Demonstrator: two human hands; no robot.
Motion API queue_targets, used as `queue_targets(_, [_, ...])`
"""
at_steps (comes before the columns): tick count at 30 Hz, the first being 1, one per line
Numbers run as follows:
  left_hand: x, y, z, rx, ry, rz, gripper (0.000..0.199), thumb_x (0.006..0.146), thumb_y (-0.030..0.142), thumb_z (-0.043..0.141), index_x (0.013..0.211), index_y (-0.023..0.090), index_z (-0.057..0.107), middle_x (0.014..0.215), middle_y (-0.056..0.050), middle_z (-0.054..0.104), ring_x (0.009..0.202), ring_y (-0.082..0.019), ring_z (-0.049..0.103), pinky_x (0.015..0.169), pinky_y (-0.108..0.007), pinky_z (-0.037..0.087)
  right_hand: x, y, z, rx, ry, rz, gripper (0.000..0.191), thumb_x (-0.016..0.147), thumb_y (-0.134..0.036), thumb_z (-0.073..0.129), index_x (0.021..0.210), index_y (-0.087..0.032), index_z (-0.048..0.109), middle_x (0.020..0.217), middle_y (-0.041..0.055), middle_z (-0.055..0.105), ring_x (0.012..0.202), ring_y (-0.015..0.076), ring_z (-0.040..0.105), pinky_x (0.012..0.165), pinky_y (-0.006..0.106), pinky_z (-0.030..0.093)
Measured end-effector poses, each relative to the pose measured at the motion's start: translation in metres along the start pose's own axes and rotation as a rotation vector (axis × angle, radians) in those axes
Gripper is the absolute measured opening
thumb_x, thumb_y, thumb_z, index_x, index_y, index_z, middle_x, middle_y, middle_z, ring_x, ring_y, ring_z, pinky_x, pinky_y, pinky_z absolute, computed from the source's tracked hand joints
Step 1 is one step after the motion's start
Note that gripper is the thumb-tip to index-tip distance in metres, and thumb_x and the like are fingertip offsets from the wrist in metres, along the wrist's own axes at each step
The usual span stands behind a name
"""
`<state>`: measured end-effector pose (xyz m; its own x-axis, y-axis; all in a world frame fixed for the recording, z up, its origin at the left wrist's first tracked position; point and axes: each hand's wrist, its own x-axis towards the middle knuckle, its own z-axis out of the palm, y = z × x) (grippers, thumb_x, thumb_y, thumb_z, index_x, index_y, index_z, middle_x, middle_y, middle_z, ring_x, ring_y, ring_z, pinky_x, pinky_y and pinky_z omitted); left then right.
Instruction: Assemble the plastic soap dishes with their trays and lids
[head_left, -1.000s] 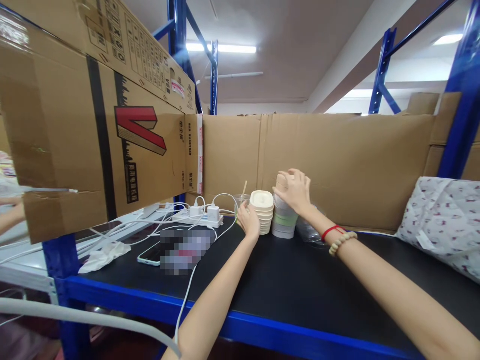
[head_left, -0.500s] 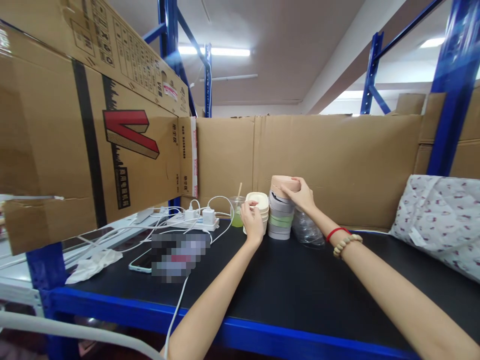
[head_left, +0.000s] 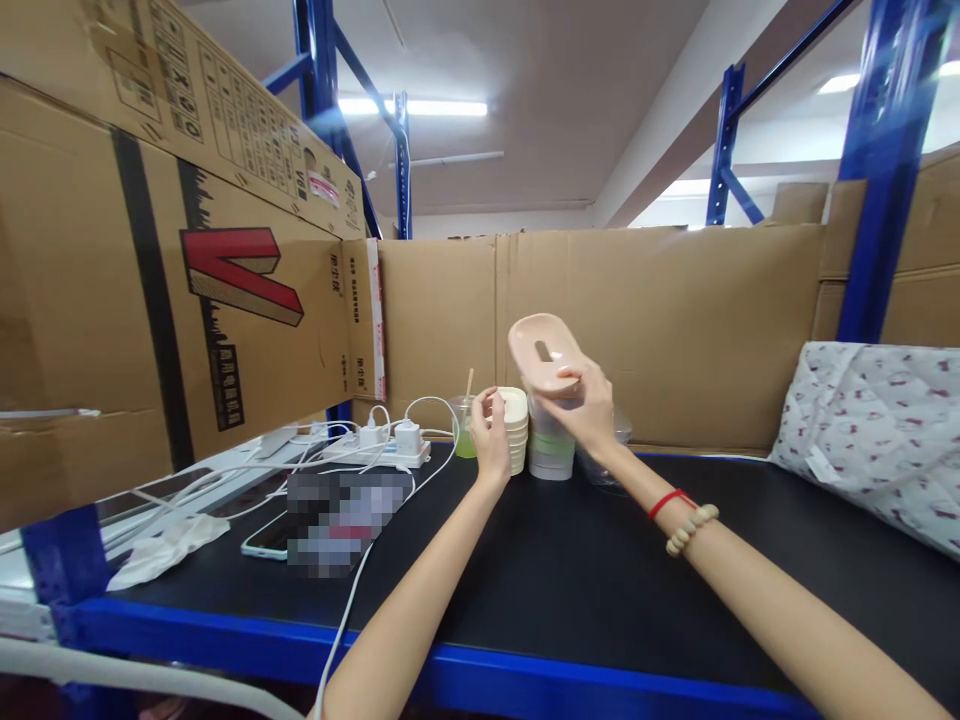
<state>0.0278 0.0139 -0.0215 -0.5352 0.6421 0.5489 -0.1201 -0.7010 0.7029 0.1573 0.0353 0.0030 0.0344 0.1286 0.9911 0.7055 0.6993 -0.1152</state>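
In my right hand (head_left: 589,405) is a pink oval soap dish (head_left: 529,345) with a slot in its middle. The dish is tilted toward me, its rim pinched between thumb and fingers. Just below it stands a stack of grey and green containers (head_left: 551,458), its top partly hidden by the dish and hand. My left hand (head_left: 491,430) is beside a stack of cream containers (head_left: 514,408), fingers bent and parted, with nothing seen in them. It covers part of that stack; whether it touches it I cannot tell.
Behind my left hand stands a clear cup (head_left: 463,440) of yellow-green drink with a straw. Crumpled clear plastic (head_left: 600,465) lies right of the stacks. A power strip (head_left: 409,455) with cables, a phone (head_left: 262,540) and a tissue (head_left: 169,545) are at left. Cardboard (head_left: 675,330) walls the back.
My right hand has lifted the pink soap dish off the grey and green stack and tipped it toward me. My left hand has drawn back slightly from the cream stack's top. The view has shifted slightly.
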Motion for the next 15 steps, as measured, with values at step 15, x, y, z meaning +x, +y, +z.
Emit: queue_targets(15, [0.028,0.014,-0.011,-0.367,0.425,-0.280,0.036,0.089,0.027,0.043,0.123,0.018,0.051,0.118,-0.009,0.062,0.111,-0.020,0.058,0.091,-0.031,0.048,-0.016,-0.022,0.022,-0.245,-0.618,-0.331,0.030,0.086,-0.009,0.041,0.101,-0.020,0.064,0.096,0.0067,0.070,0.092,0.0196,0.060,0.090,0.036,0.035])
